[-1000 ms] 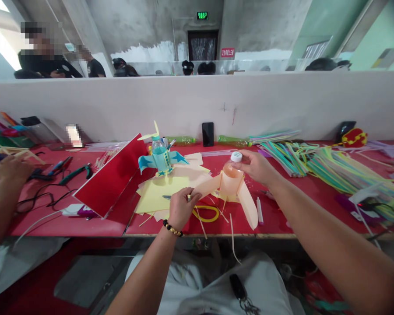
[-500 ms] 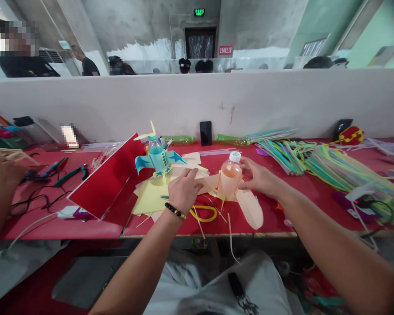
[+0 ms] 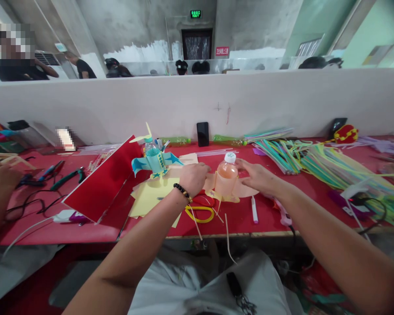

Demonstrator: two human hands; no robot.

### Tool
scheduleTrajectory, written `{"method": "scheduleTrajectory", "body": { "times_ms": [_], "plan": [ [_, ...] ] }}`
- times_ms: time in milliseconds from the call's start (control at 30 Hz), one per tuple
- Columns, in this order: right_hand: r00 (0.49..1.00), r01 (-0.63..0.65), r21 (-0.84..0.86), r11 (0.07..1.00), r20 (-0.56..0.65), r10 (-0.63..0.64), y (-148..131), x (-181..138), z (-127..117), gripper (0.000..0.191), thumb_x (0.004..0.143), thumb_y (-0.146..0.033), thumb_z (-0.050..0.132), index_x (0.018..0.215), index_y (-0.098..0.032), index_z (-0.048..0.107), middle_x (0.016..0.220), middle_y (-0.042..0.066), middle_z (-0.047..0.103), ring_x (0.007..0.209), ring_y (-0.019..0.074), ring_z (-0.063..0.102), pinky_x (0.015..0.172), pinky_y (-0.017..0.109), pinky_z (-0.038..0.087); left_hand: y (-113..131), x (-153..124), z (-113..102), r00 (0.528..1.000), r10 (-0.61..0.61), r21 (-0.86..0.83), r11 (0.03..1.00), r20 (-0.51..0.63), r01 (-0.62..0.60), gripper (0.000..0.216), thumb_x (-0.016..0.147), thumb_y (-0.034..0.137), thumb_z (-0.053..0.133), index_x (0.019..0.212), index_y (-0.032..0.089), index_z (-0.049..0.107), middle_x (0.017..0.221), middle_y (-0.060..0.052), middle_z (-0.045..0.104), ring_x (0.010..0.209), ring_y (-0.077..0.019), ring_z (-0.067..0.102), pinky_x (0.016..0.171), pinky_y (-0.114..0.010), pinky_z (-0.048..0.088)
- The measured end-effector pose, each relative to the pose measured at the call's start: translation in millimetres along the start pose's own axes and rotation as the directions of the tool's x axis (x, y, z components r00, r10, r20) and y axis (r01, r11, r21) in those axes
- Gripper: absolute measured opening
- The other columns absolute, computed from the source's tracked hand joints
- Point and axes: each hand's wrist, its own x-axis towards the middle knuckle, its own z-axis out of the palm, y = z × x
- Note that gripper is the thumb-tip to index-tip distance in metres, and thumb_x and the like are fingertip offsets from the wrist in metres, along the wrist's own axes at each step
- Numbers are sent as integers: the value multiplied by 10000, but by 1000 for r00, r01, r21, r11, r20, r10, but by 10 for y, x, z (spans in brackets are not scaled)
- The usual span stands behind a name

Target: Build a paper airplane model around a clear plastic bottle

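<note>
A clear bottle (image 3: pixel 227 168) with a white cap stands upright on the red table, wrapped in peach paper with paper wings at its sides. My left hand (image 3: pixel 194 178) is closed at the left paper wing (image 3: pixel 210 180), its fingertips partly hidden. My right hand (image 3: pixel 258 176) is open beside the bottle, thumb and fingers apart, over the right paper wing (image 3: pixel 248 188). To the left stands a similar bottle plane (image 3: pixel 155 162) with blue wings and a yellow propeller. Yellow-handled scissors (image 3: pixel 200 215) lie in front of my left hand.
A red board (image 3: pixel 101 183) leans at the left, with pliers (image 3: pixel 67 178) behind it. A capped marker (image 3: pixel 255 210) and a pink glue gun (image 3: pixel 284 214) lie near the front edge. Pipe cleaners (image 3: pixel 335 175) are heaped right. A phone (image 3: pixel 202 134) leans on the partition. Another person's hand (image 3: pixel 1 179) is far left.
The right paper wing has swung from hanging down to spreading out sideways, uncovering the marker. My left hand has moved right, closer to the bottle. The view has shifted slightly.
</note>
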Motion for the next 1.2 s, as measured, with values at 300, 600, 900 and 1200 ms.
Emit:
{"method": "scheduleTrajectory", "body": {
  "times_ms": [300,600,900,1200],
  "plan": [
    [998,39,11,999,-55,-38,48,-35,65,721,715,-74,550,1388,-273,388,1269,60,622,1123,255,611,927,393,498,-22,20,134,997,59,-152,986,-46,-65,296,824,156,505,1039,248,685,1106,-20,670,902,-178,628,741,-279,432],
    [997,57,-14,998,-56,-58,14,-56,58,770,707,-152,609,1422,-241,338,1252,83,621,1093,255,621,943,398,477,-21,66,151,998,35,-254,966,-48,-46,284,741,373,660,986,229,683,1016,-23,692,865,-190,636,747,-274,452],
    [996,73,39,997,-48,-71,-41,-40,74,748,715,-178,641,1395,-274,345,1264,84,613,1111,269,604,940,433,466,13,179,112,1000,20,-236,972,12,-17,201,734,346,649,893,236,705,932,-19,722,814,-192,639,654,-266,408],
    [996,86,20,996,-19,-86,-41,48,54,710,709,-155,633,1360,-281,379,1159,54,667,1012,253,652,843,354,502,-40,310,68,990,127,-189,975,56,-115,123,719,293,644,793,221,710,801,-32,723,737,-189,627,611,-265,363]
  ]
}}
